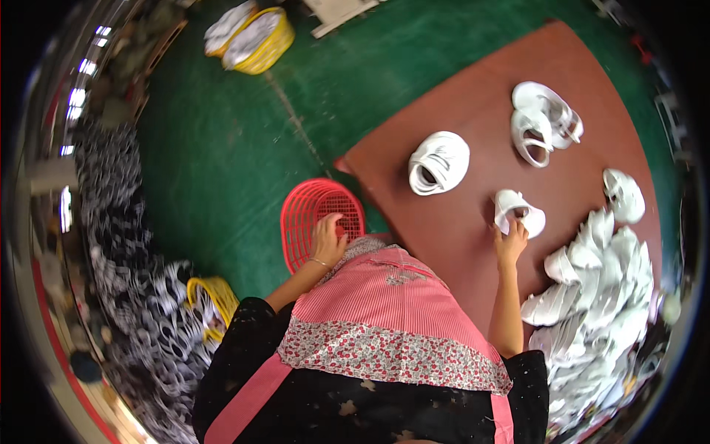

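Your right grip (511,244) pinches the near edge of a white shoe upper (535,220) lying on the brown bench (444,237), left of the heaped white pieces (599,296). Farther up the bench, another white upper (451,153) sits apart, with two touching white pieces (534,117) to its right. Your left grip (325,240) hangs over the red basket (288,222), fingers bent; whether they hold anything, I cannot tell
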`<state>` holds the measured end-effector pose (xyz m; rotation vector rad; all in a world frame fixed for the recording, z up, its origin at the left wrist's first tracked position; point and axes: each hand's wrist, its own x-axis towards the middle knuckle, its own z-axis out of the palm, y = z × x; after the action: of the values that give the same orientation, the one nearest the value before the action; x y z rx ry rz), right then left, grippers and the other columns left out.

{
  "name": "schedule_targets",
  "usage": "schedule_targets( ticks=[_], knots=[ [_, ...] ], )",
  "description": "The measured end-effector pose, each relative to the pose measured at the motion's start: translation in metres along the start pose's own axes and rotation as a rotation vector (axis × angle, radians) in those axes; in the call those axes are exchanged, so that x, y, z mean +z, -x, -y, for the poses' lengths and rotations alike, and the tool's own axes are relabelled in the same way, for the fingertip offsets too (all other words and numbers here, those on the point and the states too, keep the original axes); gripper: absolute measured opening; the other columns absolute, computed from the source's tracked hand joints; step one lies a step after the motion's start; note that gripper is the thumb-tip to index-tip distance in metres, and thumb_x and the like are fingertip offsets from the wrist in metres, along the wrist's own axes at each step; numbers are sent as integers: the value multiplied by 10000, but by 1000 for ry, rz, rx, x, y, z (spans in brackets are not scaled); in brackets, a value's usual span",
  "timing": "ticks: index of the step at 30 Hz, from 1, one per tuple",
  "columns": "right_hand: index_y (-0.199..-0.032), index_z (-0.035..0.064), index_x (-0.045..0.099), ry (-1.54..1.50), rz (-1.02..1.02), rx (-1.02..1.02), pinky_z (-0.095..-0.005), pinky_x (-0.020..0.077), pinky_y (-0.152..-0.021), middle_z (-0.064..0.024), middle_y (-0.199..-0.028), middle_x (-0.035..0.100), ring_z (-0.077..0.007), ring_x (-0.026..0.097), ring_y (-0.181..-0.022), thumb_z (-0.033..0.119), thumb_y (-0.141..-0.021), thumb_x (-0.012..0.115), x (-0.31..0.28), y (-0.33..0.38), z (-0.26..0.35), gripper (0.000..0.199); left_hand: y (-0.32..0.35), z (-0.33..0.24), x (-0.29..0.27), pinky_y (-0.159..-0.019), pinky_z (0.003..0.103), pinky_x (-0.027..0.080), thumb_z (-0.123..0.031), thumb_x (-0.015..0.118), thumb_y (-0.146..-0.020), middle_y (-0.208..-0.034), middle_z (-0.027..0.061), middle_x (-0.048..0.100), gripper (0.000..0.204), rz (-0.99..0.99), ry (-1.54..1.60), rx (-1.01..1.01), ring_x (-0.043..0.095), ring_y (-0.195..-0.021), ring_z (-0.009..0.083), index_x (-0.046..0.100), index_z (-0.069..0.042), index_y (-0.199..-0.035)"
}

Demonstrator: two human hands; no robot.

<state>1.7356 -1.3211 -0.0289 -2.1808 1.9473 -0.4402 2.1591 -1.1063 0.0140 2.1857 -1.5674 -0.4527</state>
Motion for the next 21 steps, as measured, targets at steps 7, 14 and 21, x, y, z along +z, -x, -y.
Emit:
schedule_targets(
  ticks=[7, 14, 21],
  knots=[
    [-1075, 18, 578, -329, -272, 150, -425, 419, -837, -155, -1024, 552, -315, 489, -941, 123, -845, 674, -1, 48, 80, 270, 224, 189, 35, -1034, 468, 433, -304, 851, -651, -1269, 209, 562, 742, 358, -198, -765, 523, -1208, 379, 519, -63, -1269],
    [-1005, 20, 594, -678, 345, 27, -316, 474, -659, -105, -907, 600, -202, 568, -788, 113, -861, 649, 4, 84, 203, 180, 310, 278, 88, -922, 475, 525, -337, 800, -734, -1161, 171, 662, 491, 351, -69, -1164, 627, -1097, 373, 638, -109, -1139],
    [-993, 20, 672, -882, 696, 7, -278, 489, -658, -90, -857, 700, -137, 620, -750, 182, -861, 706, 45, 1, 361, 212, 48, 342, 25, -901, 454, 521, -124, 561, -894, -1120, 146, 695, 264, 424, 137, -655, 660, -1026, 355, 707, -124, -1114]
  ],
)
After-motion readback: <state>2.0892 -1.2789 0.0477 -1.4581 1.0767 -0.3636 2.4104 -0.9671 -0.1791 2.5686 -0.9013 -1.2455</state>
